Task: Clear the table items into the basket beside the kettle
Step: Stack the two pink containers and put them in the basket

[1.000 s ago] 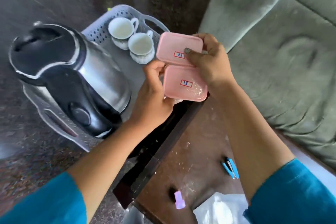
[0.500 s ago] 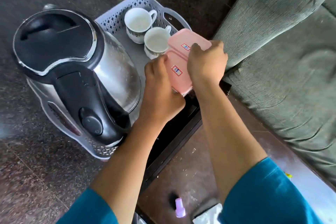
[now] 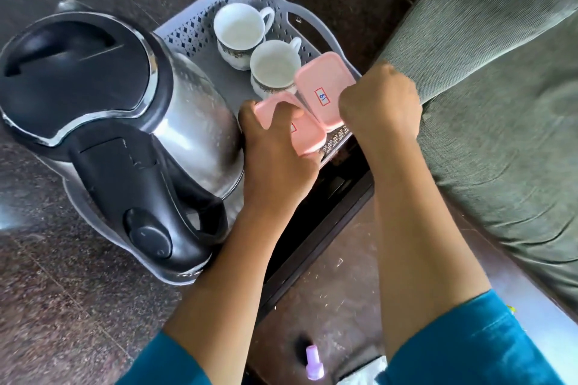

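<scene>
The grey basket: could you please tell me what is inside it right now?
The grey basket holds a kettle, two white cups and two pink lidded boxes, gripped by the right hand and left hand. The floor beneath them is hidden.

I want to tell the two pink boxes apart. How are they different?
The right pink box shows its whole sticker, while the left pink box has its sticker mostly hidden. The right hand holds the right pink box beside a cup; the left hand holds the left pink box beside the kettle. Both are pink, lidded, and over the basket.
</scene>
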The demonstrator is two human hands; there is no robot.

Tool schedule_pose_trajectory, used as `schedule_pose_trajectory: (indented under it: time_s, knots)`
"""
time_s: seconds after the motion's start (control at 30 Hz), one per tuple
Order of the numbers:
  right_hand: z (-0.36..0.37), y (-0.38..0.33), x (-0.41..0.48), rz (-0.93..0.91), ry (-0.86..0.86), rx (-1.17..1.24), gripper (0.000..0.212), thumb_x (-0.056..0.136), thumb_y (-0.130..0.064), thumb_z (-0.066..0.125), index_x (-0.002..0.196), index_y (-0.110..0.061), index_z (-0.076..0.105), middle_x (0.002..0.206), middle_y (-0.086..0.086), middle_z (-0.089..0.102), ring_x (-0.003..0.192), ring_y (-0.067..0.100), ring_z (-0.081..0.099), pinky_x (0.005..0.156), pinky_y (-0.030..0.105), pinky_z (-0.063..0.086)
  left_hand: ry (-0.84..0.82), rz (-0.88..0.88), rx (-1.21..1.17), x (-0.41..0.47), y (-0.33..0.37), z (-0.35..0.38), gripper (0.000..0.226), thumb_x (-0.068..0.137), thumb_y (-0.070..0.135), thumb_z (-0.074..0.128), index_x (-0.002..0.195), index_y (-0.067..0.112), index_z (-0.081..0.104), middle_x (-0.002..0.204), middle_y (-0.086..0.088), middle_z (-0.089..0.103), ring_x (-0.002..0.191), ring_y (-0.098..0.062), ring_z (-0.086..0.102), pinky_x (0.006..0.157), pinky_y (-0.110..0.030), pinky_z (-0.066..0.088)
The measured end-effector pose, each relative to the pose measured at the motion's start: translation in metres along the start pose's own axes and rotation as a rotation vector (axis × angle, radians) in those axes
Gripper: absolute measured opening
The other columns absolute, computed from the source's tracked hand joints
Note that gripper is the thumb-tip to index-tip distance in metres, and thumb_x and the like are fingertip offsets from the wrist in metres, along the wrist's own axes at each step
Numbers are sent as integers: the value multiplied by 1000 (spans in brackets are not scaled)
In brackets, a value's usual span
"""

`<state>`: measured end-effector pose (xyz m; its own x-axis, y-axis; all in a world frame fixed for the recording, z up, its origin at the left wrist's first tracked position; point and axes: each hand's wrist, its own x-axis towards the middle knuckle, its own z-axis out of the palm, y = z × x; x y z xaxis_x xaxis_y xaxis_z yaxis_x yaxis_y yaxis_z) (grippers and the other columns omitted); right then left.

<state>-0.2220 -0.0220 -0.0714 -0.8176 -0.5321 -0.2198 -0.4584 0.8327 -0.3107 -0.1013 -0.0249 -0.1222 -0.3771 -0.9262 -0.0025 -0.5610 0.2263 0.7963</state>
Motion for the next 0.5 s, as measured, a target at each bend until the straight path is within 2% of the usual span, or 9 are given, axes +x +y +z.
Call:
schedule_pose_trajectory:
  time_s: [0.07,0.17,0.23,0.3,0.4,0.5]
  knots:
    - [0,3,5,-10,11,-45,27,83,-12,47,107,-3,57,111,19,63,104,38,57,74,34,40,-15,-2,11,0,-2,1,46,64,6,65,107,14,55,118,-11,31,102,-26,45,90,-19,40]
    - [4,3,9,-68,44,-130,28,83,-9,46,107,-5,60,109,19,64,102,38,58,73,34,41,-60,-57,-8,-1,0,1,48,58,10,53,106,11,52,119,-10,27,104,-28,44,93,-25,43]
    - [7,2,10,-117,56,-190,31,85,-8,43,110,-10,61,109,16,64,102,37,59,70,34,39,-62,-91,-1,-1,1,3,49,57,12,54,105,7,51,120,-10,25,105,-28,43,94,-24,43]
    - [10,1,11,-156,83,-221,30,87,-8,42,110,-9,61,110,16,64,103,37,59,69,34,38,-53,-105,-24,0,1,6,44,57,5,58,100,2,48,120,-13,27,102,-25,41,89,-15,42]
    - [11,-3,10,-152,130,-209,28,87,-3,42,108,-2,61,110,20,64,104,40,59,74,39,46,-62,-116,-25,2,-3,8,37,59,0,59,93,0,44,121,-19,31,88,-10,23,77,9,23]
    - [16,-6,10,-154,111,-223,30,86,-1,44,110,-3,61,112,19,63,105,39,58,75,39,47,-98,-171,-8,3,-9,9,26,64,4,62,83,6,45,119,-15,34,86,-9,26,75,10,18]
